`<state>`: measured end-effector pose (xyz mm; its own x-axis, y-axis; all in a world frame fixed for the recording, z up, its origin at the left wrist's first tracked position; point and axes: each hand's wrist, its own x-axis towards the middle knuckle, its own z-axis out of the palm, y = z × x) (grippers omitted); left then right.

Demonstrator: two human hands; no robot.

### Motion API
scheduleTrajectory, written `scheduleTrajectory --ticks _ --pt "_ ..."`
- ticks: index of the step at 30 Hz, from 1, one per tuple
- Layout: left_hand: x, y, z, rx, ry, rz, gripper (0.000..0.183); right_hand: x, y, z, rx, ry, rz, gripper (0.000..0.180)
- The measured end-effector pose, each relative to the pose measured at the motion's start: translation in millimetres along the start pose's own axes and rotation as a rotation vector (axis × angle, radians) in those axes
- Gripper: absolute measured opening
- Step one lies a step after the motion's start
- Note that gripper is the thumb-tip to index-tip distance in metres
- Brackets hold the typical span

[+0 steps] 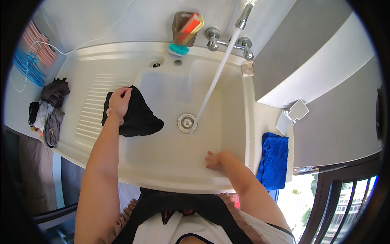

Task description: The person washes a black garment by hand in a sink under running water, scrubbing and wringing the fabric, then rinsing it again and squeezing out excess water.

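Observation:
My left hand [119, 99] rests on a black cloth garment [138, 114], its fingertips at the cloth's upper edge. The garment lies partly over the ribbed washboard [88, 113] and hangs into the basin of a cream laundry sink [231, 116]. A pale band circles my left wrist. Low in the basin, near its front wall, my right hand [214, 159] has its fingers apart and nothing in them. Water [218, 74] streams from the chrome faucet [244, 18] toward the metal drain [187, 123].
Bunched dark and grey clothes [53, 113] lie at the left end, below blue hangers [29, 67] and pink hangers [39, 44]. A brush with teal bristles [179, 49] sits on the back rim under a brown holder [184, 29]. A blue cloth [274, 160] drapes over the right ledge.

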<state>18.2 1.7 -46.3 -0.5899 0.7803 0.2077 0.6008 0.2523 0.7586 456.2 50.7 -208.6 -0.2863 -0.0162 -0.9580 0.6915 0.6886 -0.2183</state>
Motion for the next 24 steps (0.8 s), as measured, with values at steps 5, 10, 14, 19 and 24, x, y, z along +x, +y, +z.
scheduleTrajectory --ticks 5,10,14,19,24 --pt "0.8 -0.8 -1.3 -0.004 -0.003 0.018 0.025 11.3 8.5 4.2 0.012 0.036 -0.018 0.08" --pt "0.9 -3.5 -7.1 0.007 -0.001 0.006 0.025 1.8 1.5 -5.0 0.046 0.016 -0.066 0.079" --pt "1.3 -0.9 -3.8 0.0 0.006 0.022 0.025 -4.5 5.5 -4.0 0.108 0.03 -0.065 0.079" --pt "-1.2 7.4 -2.3 0.001 -0.019 -0.006 0.024 -3.6 8.5 0.9 0.118 0.049 -0.039 0.079" --pt "0.1 0.6 -4.9 0.026 0.009 0.017 0.024 -9.0 0.8 -4.3 0.096 0.045 -0.029 0.079"
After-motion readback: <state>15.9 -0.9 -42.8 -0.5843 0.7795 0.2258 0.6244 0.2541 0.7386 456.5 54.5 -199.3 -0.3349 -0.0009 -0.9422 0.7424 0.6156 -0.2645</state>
